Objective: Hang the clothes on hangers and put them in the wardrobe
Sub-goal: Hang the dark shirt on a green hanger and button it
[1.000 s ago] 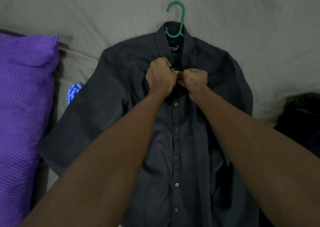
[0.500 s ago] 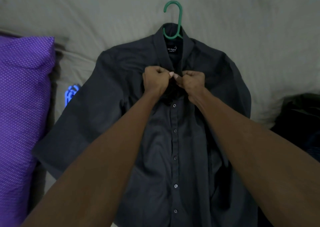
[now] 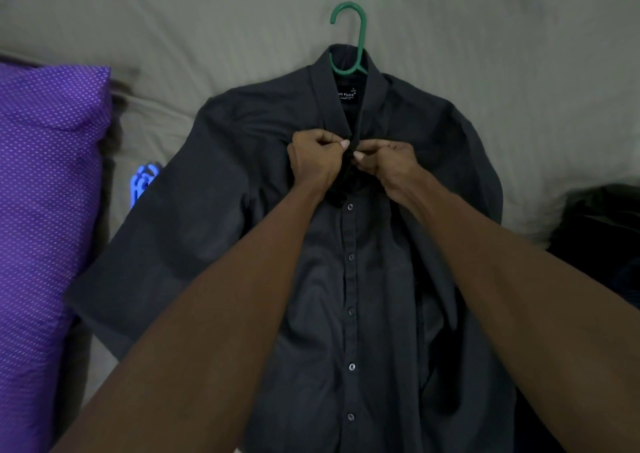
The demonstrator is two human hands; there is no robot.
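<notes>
A dark shirt [image 3: 346,279] lies flat, front up, on a grey bedsheet [image 3: 485,37], with a green hanger [image 3: 360,37] inside it; the hook sticks out past the collar. The buttons below the chest are fastened. The left hand [image 3: 313,161] and the right hand [image 3: 389,165] meet at the top of the button strip just under the collar, each with fingers curled tight and thumb pinching the cloth edge on its own side, thumbnails almost touching. A purple dotted pillow [image 3: 45,210] lies to the left. A blue plastic piece [image 3: 142,182] peeks out beside the shirt's sleeve. Dark clothing [image 3: 602,231] sits at the right edge.
</notes>
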